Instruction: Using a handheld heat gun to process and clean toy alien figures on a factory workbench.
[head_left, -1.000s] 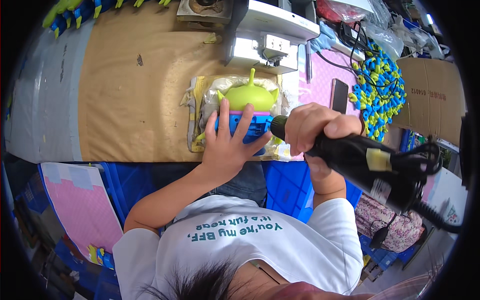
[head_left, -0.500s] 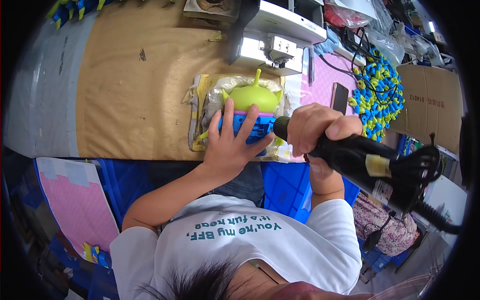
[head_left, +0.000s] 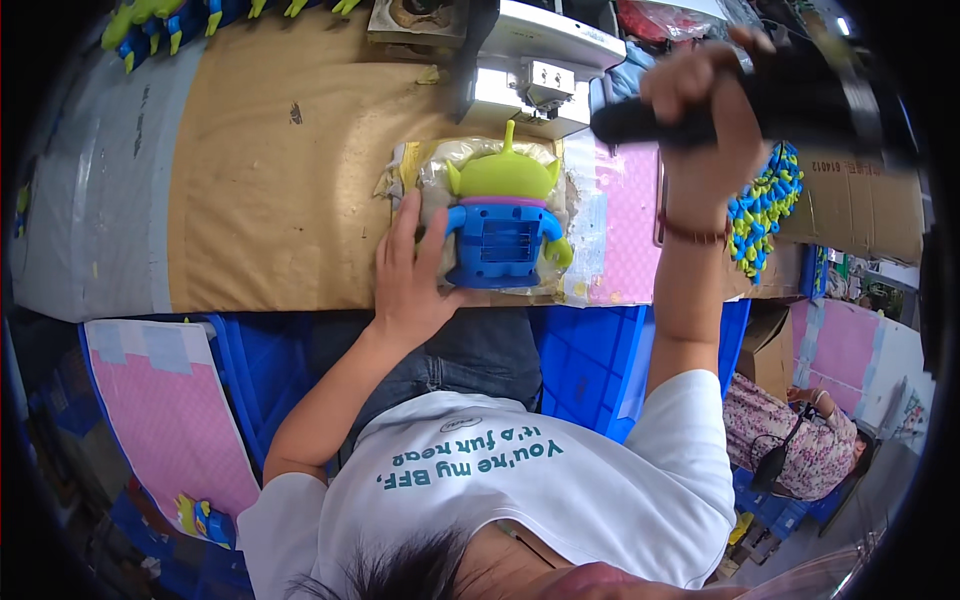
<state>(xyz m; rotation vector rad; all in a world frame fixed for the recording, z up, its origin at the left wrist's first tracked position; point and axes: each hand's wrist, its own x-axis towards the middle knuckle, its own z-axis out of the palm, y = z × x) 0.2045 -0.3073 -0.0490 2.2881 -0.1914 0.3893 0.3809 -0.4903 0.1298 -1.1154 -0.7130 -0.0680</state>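
A toy alien figure (head_left: 500, 180) lies on a plastic-covered pad (head_left: 432, 165) at the table's near edge. It has a green head with one antenna, a blue body, and an uncovered battery compartment (head_left: 510, 240) facing up. Beside the toy's left side, my left hand (head_left: 412, 275) rests with its fingers stretched out, touching the blue arm. My right hand (head_left: 715, 125) is raised at the right, wrapped round a black electric screwdriver (head_left: 640, 122). Motion blurs the screwdriver's rear end, and it is held away from the toy.
Behind the pad stands a white metal device (head_left: 500, 95). A heap of small blue and green parts (head_left: 765, 215) lies at the right, near a cardboard box (head_left: 865, 205). More alien toys (head_left: 160, 25) line the far left edge. Another person (head_left: 800, 440) sits at the lower right.
My right hand has lifted the screwdriver off the toy and swung it up to the far right. My left hand has slid off the toy's back to its left side.
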